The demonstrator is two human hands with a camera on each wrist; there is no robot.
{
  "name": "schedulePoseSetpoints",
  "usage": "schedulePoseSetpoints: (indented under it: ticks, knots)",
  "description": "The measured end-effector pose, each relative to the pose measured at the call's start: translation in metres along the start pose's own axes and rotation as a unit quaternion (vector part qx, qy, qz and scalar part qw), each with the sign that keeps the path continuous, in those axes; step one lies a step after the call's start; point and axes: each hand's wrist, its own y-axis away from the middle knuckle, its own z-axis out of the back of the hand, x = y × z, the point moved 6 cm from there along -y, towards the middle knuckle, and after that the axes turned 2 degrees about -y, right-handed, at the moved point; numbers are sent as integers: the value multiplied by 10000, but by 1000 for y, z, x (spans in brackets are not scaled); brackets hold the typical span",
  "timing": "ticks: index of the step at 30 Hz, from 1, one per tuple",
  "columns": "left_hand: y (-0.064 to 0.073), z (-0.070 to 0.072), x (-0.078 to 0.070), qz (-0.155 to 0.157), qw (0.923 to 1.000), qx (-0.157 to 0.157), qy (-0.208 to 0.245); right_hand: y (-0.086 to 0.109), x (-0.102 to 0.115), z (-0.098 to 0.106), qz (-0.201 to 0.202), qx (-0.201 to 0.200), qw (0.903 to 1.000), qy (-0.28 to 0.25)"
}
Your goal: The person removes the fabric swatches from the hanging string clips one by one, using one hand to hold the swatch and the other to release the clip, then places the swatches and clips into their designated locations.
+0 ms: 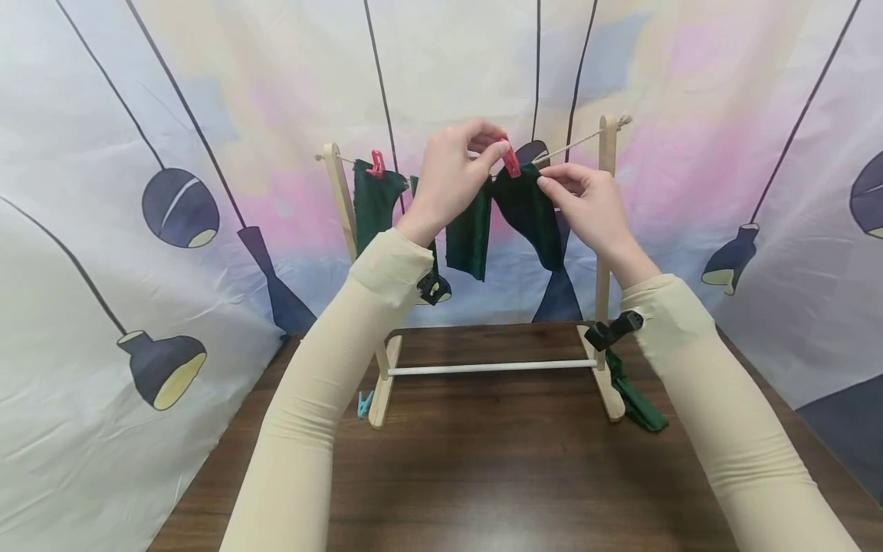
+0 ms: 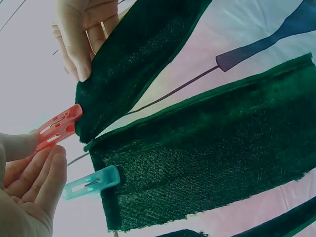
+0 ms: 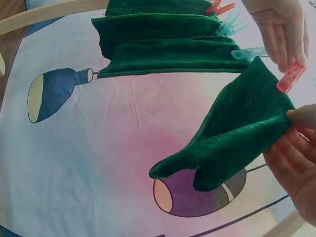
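Note:
My left hand (image 1: 451, 172) pinches a red clothespin (image 1: 511, 159) between thumb and fingers. The clothespin sits at the top edge of a dark green cloth (image 1: 531, 211) hanging at the line. My right hand (image 1: 586, 203) pinches that cloth's upper right corner, close to the rope (image 1: 576, 143). In the left wrist view, a blue clothespin (image 2: 94, 181) holds the neighbouring green cloth (image 2: 207, 153). Further left, another red clothespin (image 1: 375, 164) holds a green cloth (image 1: 375, 203). A further green cloth is partly hidden behind my left hand and wrist.
The rope runs between two wooden posts (image 1: 607, 149) of a small rack, joined low by a white rod (image 1: 493, 368). A loose blue clothespin (image 1: 365, 404) lies left of the rack's foot. Another green cloth (image 1: 638, 402) lies at the right foot on the brown table (image 1: 483, 460).

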Motion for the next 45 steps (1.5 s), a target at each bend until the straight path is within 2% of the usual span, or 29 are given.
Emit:
schedulePoseSetpoints:
  ticks: [9,15,21,24,31,39,45]
  knots:
    - [1,4,2,43,9999,-44,140,7,-3,6,-63,77,9999,95]
    - [4,9,4,83,9999,7,68,12,-6,10,-155,281,9992,218]
    - [12,21,9,286,9995,54,136,16,-14,17,-306,580,9977,146]
    - [19,28,12,344,9993,59,124,19,-18,24,-379,736,9961,307]
    - [45,44,20,389,9990,229,-8,30,-35,46,-451,1001,9904,842]
    - [78,77,39,636,9979,144,7,47,-61,76,-617,1020,9839,1334]
    - [115,99,54,908,9957,92,167,70,-81,99,-868,862,9789,1640]
